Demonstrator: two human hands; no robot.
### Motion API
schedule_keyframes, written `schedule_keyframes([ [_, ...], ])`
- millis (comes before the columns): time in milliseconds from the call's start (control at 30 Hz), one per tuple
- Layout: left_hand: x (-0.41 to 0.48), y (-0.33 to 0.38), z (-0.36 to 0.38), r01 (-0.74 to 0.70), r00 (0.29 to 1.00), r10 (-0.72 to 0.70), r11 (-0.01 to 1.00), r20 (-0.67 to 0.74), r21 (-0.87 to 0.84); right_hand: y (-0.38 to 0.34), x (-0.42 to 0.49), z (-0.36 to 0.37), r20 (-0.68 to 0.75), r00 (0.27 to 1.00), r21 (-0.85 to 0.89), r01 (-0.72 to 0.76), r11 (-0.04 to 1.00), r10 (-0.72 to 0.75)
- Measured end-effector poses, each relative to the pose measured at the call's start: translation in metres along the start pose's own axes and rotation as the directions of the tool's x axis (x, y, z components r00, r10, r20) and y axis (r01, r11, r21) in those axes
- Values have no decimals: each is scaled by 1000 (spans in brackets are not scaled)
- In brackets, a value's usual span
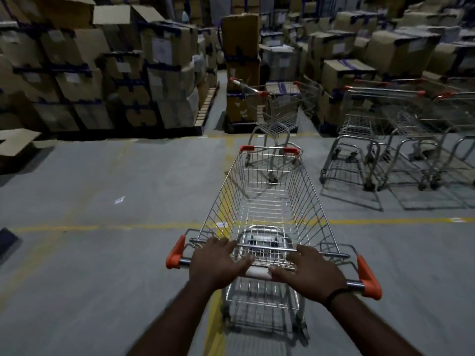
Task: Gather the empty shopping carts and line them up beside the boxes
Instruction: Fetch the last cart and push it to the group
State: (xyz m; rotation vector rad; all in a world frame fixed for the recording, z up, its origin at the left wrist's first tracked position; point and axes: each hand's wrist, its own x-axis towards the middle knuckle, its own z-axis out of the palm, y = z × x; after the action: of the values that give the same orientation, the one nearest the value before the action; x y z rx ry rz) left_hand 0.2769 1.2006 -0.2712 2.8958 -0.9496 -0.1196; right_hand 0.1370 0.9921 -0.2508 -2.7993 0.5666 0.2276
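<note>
Chrome cart handle [258, 273] just behind fingers [223, 244]

The shiny silver wire-mesh metal shopping cart [267, 201] has glossy orange plastic handle ends [368, 277]; the brown cardboard boxes [164, 55] look matt; the grey concrete floor [102, 253] is smooth, dull.

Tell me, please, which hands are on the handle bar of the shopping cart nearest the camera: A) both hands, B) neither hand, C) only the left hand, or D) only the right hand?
A: the left hand and the right hand both rest on the handle bar of the empty shopping cart, side by side near its middle.
</note>
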Motion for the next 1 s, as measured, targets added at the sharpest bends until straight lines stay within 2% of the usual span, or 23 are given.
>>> schedule_keyframes([
  [167, 67, -35, -9, -34, 999, 34, 999, 37, -9, -26, 61, -17, 22, 999, -16, -40, 999, 40],
  [467, 173, -84, -16, -47, 999, 49, 997, 21, -67, -55, 170, -35, 9, 999, -32, -46, 998, 47],
  [833, 339, -113, -25, -3, 1000, 3, 998, 2, -63, -40, 354, -68, -35, 999, -44, -4, 999, 3],
  [1000, 427, -126, -37, 36, 999, -35, 998, 21, -49, -37, 447, -94, 21, 1000, -44, 14, 999, -13],
])
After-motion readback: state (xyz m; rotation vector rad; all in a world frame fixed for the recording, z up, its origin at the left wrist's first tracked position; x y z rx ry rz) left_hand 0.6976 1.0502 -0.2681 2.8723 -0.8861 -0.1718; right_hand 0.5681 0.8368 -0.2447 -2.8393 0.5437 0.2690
